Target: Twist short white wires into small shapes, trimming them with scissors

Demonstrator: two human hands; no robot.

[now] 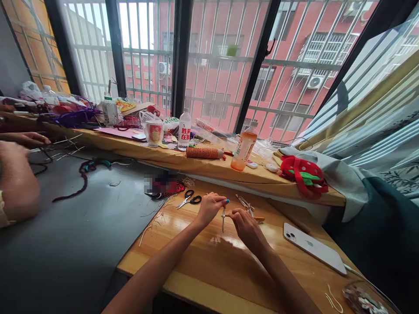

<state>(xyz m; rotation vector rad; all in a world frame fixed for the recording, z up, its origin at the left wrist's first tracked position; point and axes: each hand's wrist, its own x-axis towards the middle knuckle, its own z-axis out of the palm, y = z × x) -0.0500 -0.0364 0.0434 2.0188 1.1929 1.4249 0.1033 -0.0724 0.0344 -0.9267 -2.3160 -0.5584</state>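
Note:
Above the wooden desk, my left hand [210, 208] is closed, pinching a short white strand [223, 225] that hangs down between my hands. Something small and blue shows at its fingertips; I cannot tell what it is. My right hand [246, 226] is wrapped round a thin tool like a crochet hook, whose yellowish handle [259, 219] sticks out behind the fingers. Its tip meets the white strand at a small knot or loop. Just beyond my hands lies a bundle of pale strands [245, 203]. Black-handled scissors [189, 198] rest left of my left hand.
A white phone [314, 247] lies at the right with a cable. On the sill stand an orange-tinted bottle [244, 148], a clear bottle [184, 130] and an orange thread spool [203, 153]. Another person's arm [18, 179] reaches in at left over a grey table [81, 244].

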